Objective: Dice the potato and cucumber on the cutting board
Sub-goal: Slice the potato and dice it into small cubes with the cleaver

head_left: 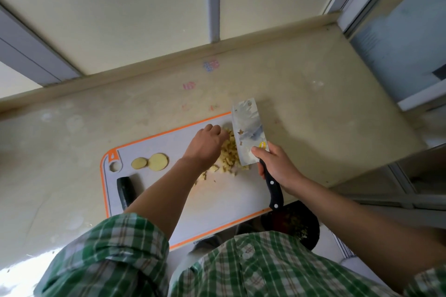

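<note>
A white cutting board with an orange rim (154,138) lies on the counter. A heap of diced potato (228,158) sits on it. My left hand (206,146) rests on the heap, fingers curled down against the pieces. My right hand (275,165) grips the black handle of a cleaver (249,131), whose broad blade stands beside the heap on its right. Two round potato slices (150,162) lie at the board's left. A dark green cucumber (125,191) lies near the board's left end, partly hidden by my left forearm.
The beige counter (313,116) runs to a raised back edge below a wall. At the right the counter ends at a window frame (386,31). A dark round bin (294,222) stands below the board's near edge. My green plaid shirt fills the bottom.
</note>
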The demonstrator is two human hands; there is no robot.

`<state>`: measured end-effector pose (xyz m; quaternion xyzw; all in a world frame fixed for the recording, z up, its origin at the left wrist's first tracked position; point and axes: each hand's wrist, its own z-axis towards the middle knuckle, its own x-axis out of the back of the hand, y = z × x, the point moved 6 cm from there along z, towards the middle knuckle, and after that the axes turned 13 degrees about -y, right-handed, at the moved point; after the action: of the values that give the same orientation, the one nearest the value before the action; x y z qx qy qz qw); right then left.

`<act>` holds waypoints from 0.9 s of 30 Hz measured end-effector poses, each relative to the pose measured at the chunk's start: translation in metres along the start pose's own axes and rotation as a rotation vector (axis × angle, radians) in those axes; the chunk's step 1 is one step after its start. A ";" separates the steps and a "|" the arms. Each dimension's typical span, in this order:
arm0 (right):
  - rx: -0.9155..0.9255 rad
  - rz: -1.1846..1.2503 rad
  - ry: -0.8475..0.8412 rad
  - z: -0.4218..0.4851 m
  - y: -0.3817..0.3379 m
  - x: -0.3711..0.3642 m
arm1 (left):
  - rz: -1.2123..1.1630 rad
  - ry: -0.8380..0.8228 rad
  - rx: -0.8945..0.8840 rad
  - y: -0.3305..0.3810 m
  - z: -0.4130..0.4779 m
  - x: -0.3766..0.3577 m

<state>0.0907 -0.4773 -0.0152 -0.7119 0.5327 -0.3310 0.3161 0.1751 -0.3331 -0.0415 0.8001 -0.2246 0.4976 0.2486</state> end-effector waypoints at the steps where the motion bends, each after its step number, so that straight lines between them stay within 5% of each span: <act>1: 0.001 0.003 -0.003 0.000 0.000 0.000 | 0.074 0.001 -0.014 0.003 0.001 0.000; 4: 0.004 0.007 -0.008 0.000 -0.001 0.000 | 0.045 0.000 -0.021 0.001 0.003 0.002; 9: 0.008 0.020 -0.007 0.001 -0.004 0.000 | -0.523 0.152 0.098 -0.029 -0.011 0.009; 13: -0.003 0.019 -0.012 0.004 -0.004 -0.005 | -0.767 0.113 0.272 -0.057 -0.025 0.003; 22: 0.003 0.034 -0.038 0.008 -0.007 -0.016 | -0.172 -0.078 0.160 -0.048 -0.030 -0.016; 27: -0.008 0.035 -0.023 0.006 -0.004 -0.014 | -0.083 -0.087 0.169 -0.043 -0.023 -0.017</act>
<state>0.0950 -0.4619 -0.0173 -0.7076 0.5427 -0.3149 0.3251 0.1779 -0.2836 -0.0559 0.8475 -0.1592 0.4690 0.1907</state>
